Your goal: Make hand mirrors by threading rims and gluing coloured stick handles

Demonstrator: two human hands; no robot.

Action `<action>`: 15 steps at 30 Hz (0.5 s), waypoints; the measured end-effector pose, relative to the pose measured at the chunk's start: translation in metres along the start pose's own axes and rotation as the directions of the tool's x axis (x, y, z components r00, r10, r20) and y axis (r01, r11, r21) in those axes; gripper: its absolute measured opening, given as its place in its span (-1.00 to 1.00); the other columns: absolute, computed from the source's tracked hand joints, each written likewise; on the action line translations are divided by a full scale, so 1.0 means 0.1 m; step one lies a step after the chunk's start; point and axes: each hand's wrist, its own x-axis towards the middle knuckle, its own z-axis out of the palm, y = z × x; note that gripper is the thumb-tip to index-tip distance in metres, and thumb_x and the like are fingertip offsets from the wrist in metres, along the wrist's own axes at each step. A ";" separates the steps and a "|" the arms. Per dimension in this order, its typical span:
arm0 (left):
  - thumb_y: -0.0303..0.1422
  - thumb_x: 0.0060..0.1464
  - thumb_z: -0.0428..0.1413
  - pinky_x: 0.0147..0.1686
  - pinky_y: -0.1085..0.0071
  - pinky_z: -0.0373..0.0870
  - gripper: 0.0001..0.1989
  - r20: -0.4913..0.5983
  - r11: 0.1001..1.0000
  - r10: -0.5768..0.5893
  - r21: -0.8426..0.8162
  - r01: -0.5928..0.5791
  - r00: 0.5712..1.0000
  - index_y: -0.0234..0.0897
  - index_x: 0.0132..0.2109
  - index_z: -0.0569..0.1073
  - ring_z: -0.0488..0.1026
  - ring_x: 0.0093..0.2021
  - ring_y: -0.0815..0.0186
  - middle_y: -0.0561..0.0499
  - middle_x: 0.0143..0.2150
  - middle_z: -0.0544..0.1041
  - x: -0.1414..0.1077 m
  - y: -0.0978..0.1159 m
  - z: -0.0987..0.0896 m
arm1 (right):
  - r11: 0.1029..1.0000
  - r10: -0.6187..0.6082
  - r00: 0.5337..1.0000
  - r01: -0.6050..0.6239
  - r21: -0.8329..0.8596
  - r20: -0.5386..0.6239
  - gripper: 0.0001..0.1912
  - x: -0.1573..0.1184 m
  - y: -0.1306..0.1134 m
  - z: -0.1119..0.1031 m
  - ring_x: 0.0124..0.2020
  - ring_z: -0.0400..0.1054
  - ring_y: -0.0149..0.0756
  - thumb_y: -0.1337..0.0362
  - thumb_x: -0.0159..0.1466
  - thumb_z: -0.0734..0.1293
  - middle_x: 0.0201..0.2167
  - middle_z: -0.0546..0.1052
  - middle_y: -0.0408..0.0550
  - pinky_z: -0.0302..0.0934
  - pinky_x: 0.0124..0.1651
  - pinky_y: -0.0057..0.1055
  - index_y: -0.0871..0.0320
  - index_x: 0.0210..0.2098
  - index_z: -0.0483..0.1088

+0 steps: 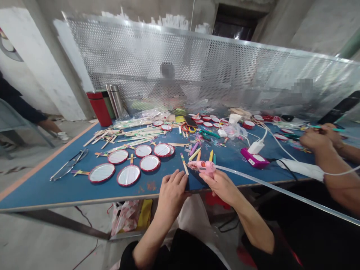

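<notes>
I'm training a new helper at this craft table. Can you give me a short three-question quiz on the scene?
1. Which of the person's hands holds the pink hot glue gun with the long clear rod running from it?
2. True or false: the round red-rimmed discs lie on the blue table.
3. What stands beside the tall steel flask at the table's far left corner? A: a red flask; B: a magenta box; C: a white charger.

Key: 1. The right hand. 2. True. 3. A.
</notes>
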 end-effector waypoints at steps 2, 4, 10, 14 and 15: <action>-0.33 0.03 0.26 0.02 0.09 0.32 -0.51 -0.002 1.000 0.000 -0.002 0.000 1.000 -0.28 0.10 0.37 0.33 0.21 0.04 -0.16 0.16 0.46 0.00 0.00 0.00 | 1.000 0.000 1.000 0.000 -0.001 -0.001 -0.57 0.00 0.00 0.00 -0.71 0.32 -0.37 0.11 0.33 0.17 -0.79 0.40 -0.15 0.20 -0.55 -0.42 0.06 -0.59 0.44; -0.32 0.03 0.26 0.01 0.09 0.32 -0.52 -0.003 1.000 0.001 -0.004 -0.001 1.000 -0.29 0.10 0.37 0.33 0.21 0.04 -0.16 0.16 0.47 0.00 0.00 0.00 | 1.000 0.001 1.000 -0.001 -0.003 0.000 -0.58 0.01 -0.01 0.00 -0.72 0.33 -0.38 0.11 0.32 0.18 -0.78 0.41 -0.15 0.19 -0.56 -0.43 0.06 -0.58 0.44; -0.34 0.06 0.23 0.02 0.09 0.31 -0.55 -0.004 1.000 0.000 -0.010 0.000 1.000 -0.28 0.10 0.37 0.33 0.21 0.05 -0.15 0.16 0.47 0.00 0.00 -0.01 | 1.000 0.000 1.000 0.000 -0.004 0.010 -0.63 0.00 0.01 -0.01 -0.65 0.41 -0.36 0.11 0.31 0.19 -0.72 0.49 -0.11 0.21 -0.55 -0.45 0.04 -0.52 0.48; -0.37 0.08 0.21 0.02 0.10 0.30 -0.58 -0.010 1.000 -0.002 -0.012 0.002 1.000 -0.24 0.10 0.38 0.33 0.21 0.05 -0.16 0.16 0.46 0.00 0.01 -0.01 | 1.000 -0.006 1.000 0.006 -0.003 -0.004 -0.63 -0.03 0.01 -0.03 -0.68 0.40 -0.36 0.12 0.30 0.20 -0.75 0.46 -0.13 0.22 -0.57 -0.45 0.03 -0.57 0.46; -0.38 0.08 0.20 0.02 0.11 0.30 -0.58 -0.013 1.000 -0.002 -0.011 0.001 1.000 -0.23 0.10 0.38 0.33 0.21 0.05 -0.15 0.16 0.47 0.00 0.01 -0.01 | 1.000 -0.006 1.000 0.006 -0.003 -0.010 -0.63 -0.03 0.01 -0.03 -0.68 0.40 -0.34 0.12 0.29 0.21 -0.76 0.46 -0.12 0.23 -0.58 -0.45 0.02 -0.58 0.45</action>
